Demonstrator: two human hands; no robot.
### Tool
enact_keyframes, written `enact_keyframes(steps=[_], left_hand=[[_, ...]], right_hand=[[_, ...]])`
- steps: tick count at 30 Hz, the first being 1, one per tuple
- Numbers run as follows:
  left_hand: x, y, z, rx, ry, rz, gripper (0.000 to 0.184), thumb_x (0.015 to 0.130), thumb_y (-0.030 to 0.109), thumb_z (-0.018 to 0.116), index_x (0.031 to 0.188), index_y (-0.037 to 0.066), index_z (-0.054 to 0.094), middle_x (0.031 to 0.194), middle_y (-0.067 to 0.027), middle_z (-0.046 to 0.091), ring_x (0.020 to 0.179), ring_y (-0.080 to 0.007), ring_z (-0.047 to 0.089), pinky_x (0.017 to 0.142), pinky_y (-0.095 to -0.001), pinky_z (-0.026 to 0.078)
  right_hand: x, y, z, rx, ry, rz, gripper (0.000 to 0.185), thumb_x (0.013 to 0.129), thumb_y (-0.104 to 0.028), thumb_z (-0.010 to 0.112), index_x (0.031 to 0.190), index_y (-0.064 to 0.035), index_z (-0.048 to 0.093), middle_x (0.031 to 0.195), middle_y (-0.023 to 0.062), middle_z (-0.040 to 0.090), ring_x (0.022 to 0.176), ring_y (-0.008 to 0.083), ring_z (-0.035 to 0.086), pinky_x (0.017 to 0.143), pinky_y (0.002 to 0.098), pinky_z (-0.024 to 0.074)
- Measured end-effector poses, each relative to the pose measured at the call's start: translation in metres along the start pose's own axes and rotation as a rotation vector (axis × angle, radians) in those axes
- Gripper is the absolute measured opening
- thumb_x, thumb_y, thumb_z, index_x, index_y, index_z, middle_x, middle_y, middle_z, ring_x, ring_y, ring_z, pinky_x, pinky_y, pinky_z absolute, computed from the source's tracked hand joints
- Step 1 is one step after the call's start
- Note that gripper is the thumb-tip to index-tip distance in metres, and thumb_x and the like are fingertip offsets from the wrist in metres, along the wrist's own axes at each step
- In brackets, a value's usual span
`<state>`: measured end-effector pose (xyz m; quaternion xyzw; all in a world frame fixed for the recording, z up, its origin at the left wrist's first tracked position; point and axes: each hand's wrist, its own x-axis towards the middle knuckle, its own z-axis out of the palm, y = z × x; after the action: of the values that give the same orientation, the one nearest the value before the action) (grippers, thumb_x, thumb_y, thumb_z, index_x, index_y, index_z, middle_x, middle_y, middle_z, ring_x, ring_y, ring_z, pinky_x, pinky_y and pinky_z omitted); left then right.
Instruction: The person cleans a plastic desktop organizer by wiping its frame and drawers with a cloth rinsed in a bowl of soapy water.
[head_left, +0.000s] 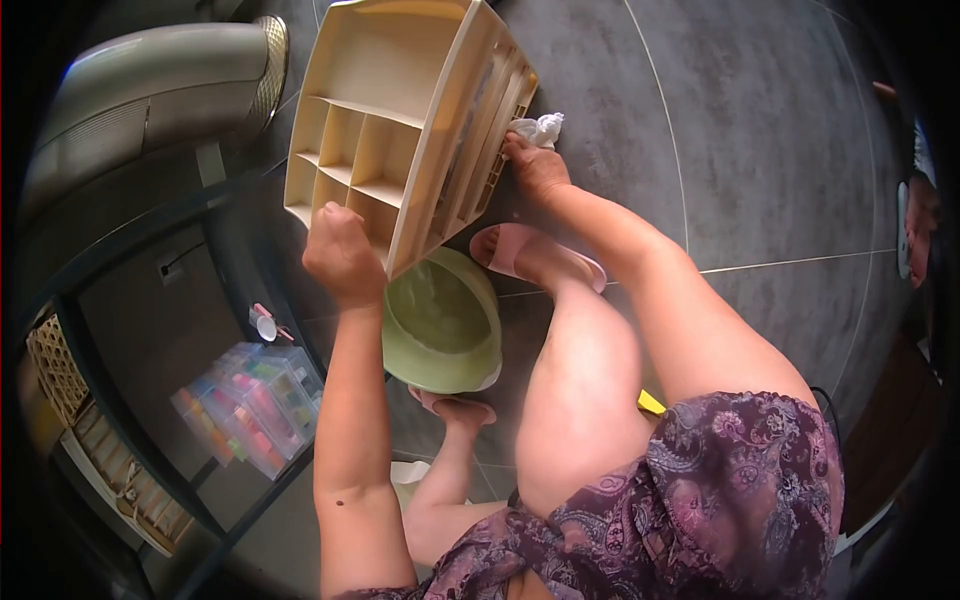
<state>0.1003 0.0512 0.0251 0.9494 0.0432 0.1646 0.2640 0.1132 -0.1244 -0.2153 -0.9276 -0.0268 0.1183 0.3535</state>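
Cream organizer [390, 60] tilts between two hands: curled left hand [342, 252] grips its near edge; right hand [537, 168] pinches white cloth [545, 128] at its side.

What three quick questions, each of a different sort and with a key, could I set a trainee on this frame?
1. Fill in: the basin is coloured ____.
2. Which hand holds the white wad?
3. True or false: the left hand is dipped in the basin.

Key:
1. Green.
2. The right hand.
3. False; it is at the edge of the organizer.
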Motion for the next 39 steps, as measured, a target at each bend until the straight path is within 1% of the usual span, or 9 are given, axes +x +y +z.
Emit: enact_keyframes(steps=[7, 13, 17, 20, 23, 31, 33, 35, 39], left_hand=[[0.000, -0.002, 0.000, -0.011, 0.001, -0.008, 0.034, 0.086, 0.021, 0.040, 0.059, 0.002, 0.048, 0.053, -0.0106, 0.048, 0.049, -0.0239, 0.047, 0.050, -0.0350, 0.038], [0.000, -0.001, -0.002, -0.034, -0.004, -0.038, 0.034, 0.085, 0.021, 0.040, 0.058, 0.002, 0.048, 0.052, -0.0099, 0.048, 0.048, -0.0213, 0.046, 0.049, -0.0340, 0.038], [0.000, -0.002, 0.001, -0.042, 0.024, -0.018, 0.034, 0.085, 0.021, 0.040, 0.058, 0.001, 0.048, 0.052, -0.0096, 0.048, 0.048, -0.0210, 0.047, 0.049, -0.0339, 0.038], [-0.001, -0.002, 0.002, -0.082, 0.049, 0.015, 0.037, 0.088, 0.021, 0.041, 0.058, 0.002, 0.048, 0.051, 0.0005, 0.040, 0.050, -0.0075, 0.036, 0.048, -0.0250, 0.030], [0.000, 0.002, -0.001, -0.007, 0.016, -0.030, 0.035, 0.086, 0.021, 0.041, 0.058, 0.001, 0.050, 0.053, -0.0098, 0.050, 0.048, -0.0210, 0.048, 0.050, -0.0338, 0.039], [-0.001, 0.001, 0.001, -0.023, 0.026, -0.029, 0.035, 0.085, 0.021, 0.041, 0.058, 0.002, 0.049, 0.052, -0.0093, 0.050, 0.047, -0.0205, 0.047, 0.049, -0.0329, 0.038], [0.001, 0.002, 0.000, -0.023, 0.023, -0.040, 0.034, 0.085, 0.021, 0.041, 0.058, 0.002, 0.049, 0.052, -0.0089, 0.050, 0.047, -0.0199, 0.047, 0.048, -0.0325, 0.038], [0.000, 0.002, 0.000, -0.019, 0.018, -0.048, 0.034, 0.085, 0.021, 0.041, 0.058, 0.002, 0.049, 0.052, -0.0084, 0.049, 0.046, -0.0190, 0.046, 0.048, -0.0320, 0.038], [0.000, 0.000, 0.002, -0.046, 0.038, -0.012, 0.035, 0.086, 0.021, 0.042, 0.057, 0.002, 0.048, 0.052, -0.0072, 0.049, 0.046, -0.0176, 0.045, 0.048, -0.0314, 0.038]], right_hand=[[-0.032, -0.019, 0.016, 0.190, -0.374, -0.281, 0.024, 0.077, -0.011, 0.047, 0.100, -0.0093, 0.052, 0.084, 0.0142, 0.062, 0.084, 0.0307, 0.060, 0.070, 0.0383, 0.0483], [-0.047, -0.049, 0.008, -0.188, -0.314, -0.366, 0.039, 0.075, -0.017, 0.049, 0.112, -0.0050, 0.048, 0.107, 0.0169, 0.052, 0.076, 0.0263, 0.062, 0.064, 0.0351, 0.0494], [-0.035, -0.030, 0.042, -0.331, -0.272, -0.543, 0.026, 0.079, -0.018, 0.048, 0.103, -0.0089, 0.054, 0.099, 0.0150, 0.053, 0.072, 0.0254, 0.063, 0.052, 0.0367, 0.0504], [-0.027, -0.034, 0.039, -0.313, -0.337, -0.510, 0.023, 0.079, -0.018, 0.049, 0.097, -0.0081, 0.058, 0.101, 0.0148, 0.055, 0.074, 0.0249, 0.063, 0.051, 0.0362, 0.0506], [-0.024, -0.043, 0.057, -0.184, -0.362, -0.332, 0.023, 0.079, -0.019, 0.049, 0.095, -0.0062, 0.061, 0.106, 0.0148, 0.056, 0.078, 0.0255, 0.063, 0.054, 0.0362, 0.0510], [-0.023, -0.037, 0.076, 0.202, -0.428, 0.161, 0.022, 0.082, -0.015, 0.045, 0.097, -0.0107, 0.060, 0.090, 0.0110, 0.063, 0.084, 0.0257, 0.062, 0.069, 0.0352, 0.0483], [-0.005, -0.026, 0.123, 0.093, -0.533, 0.123, 0.023, 0.080, -0.017, 0.050, 0.098, -0.0070, 0.060, 0.089, 0.0118, 0.063, 0.082, 0.0243, 0.062, 0.066, 0.0349, 0.0490], [0.013, -0.014, 0.147, -0.176, -0.737, -0.215, 0.032, 0.077, -0.023, 0.056, 0.100, -0.0013, 0.060, 0.088, 0.0151, 0.063, 0.076, 0.0241, 0.063, 0.061, 0.0366, 0.0501], [0.004, -0.039, 0.049, 0.612, -0.759, 0.398, 0.026, 0.078, -0.015, 0.050, 0.100, -0.0017, 0.057, 0.081, 0.0142, 0.061, 0.055, 0.0193, 0.057, 0.046, 0.0334, 0.0466]])
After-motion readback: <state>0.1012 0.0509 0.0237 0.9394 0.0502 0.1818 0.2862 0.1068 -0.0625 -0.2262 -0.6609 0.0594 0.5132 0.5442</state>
